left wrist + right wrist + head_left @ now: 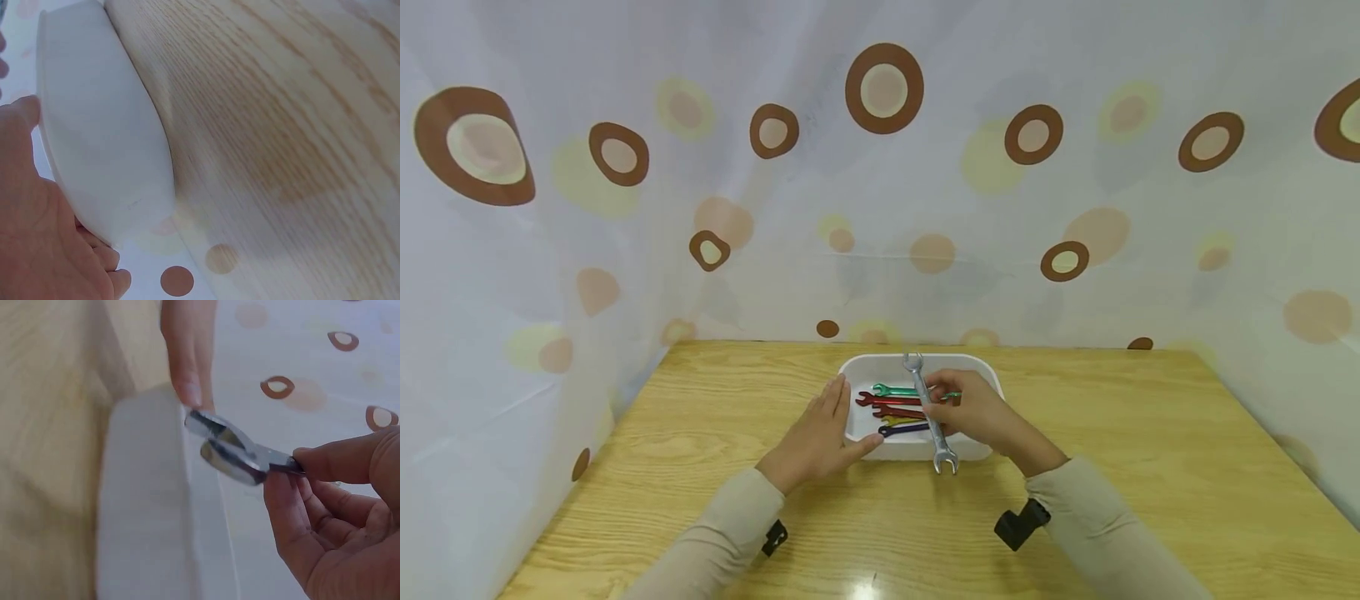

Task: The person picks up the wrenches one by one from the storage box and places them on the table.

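Observation:
A white tray (977, 450) sits on the wooden table and holds several coloured wrenches (898, 408) lying side by side. My right hand (973, 410) pinches a silver double-ended wrench (931, 417) above the tray, its near end past the front rim. In the right wrist view that silver wrench (234, 450) shows its open jaw, pinched by my right hand (337, 500). My left hand (820, 433) rests flat, fingers straight, against the tray's left side. The left wrist view shows the tray wall (100, 137) against my left hand (37, 231).
The wooden table (1150, 467) spreads to both sides of the tray. A spotted curtain (880, 167) closes off the back and both sides. Black wrist mounts (1021, 523) sit on both sleeves.

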Demonstrator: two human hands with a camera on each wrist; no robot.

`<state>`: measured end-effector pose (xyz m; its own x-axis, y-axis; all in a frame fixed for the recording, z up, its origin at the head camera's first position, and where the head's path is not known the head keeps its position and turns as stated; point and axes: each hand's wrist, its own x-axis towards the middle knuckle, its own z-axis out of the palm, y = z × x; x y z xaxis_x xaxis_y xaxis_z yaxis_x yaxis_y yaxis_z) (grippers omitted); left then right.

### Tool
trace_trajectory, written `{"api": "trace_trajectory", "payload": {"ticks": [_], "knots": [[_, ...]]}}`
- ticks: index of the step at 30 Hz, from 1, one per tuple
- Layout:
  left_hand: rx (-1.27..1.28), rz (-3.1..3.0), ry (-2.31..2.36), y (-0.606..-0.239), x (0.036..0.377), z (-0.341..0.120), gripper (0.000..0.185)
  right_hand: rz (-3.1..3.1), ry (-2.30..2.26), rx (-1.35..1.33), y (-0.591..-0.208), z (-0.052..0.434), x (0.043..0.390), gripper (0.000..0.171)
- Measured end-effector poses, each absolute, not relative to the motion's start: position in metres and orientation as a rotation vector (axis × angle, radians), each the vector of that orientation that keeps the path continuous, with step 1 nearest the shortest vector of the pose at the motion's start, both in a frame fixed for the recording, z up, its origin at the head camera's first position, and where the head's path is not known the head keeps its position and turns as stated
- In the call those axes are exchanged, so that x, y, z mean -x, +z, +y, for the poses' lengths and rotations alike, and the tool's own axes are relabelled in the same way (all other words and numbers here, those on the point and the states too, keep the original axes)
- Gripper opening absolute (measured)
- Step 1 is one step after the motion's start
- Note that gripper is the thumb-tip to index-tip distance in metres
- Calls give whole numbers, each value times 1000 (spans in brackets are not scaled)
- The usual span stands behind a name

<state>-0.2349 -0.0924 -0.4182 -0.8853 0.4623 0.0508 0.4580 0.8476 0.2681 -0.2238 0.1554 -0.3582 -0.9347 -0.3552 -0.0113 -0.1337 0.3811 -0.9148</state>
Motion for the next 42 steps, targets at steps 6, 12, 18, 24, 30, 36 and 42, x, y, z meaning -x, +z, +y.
{"api": "trace_trajectory", "payload": {"ticks": [6, 12, 18, 24, 30, 36, 42], "knots": [[-752, 2997, 453, -417, 235, -92, 99, 2214, -1677, 414, -378, 151, 192, 32], [-753, 2997, 481, -417, 234, -93, 98, 2022, -1726, 319, -404, 140, 162, 33], [-750, 3008, 469, -416, 234, -92, 97, 1948, -1704, 299, -423, 133, 146, 27], [-744, 3008, 443, -415, 234, -92, 98, 1955, -1665, 314, -432, 126, 138, 21], [-744, 2999, 426, -415, 233, -92, 97, 2034, -1601, 325, -437, 120, 134, 18], [-725, 2981, 426, -414, 232, -92, 98, 2100, -1547, 357, -438, 117, 133, 18], [-727, 2990, 424, -414, 233, -92, 98, 2118, -1552, 333, -440, 116, 132, 26]]}}
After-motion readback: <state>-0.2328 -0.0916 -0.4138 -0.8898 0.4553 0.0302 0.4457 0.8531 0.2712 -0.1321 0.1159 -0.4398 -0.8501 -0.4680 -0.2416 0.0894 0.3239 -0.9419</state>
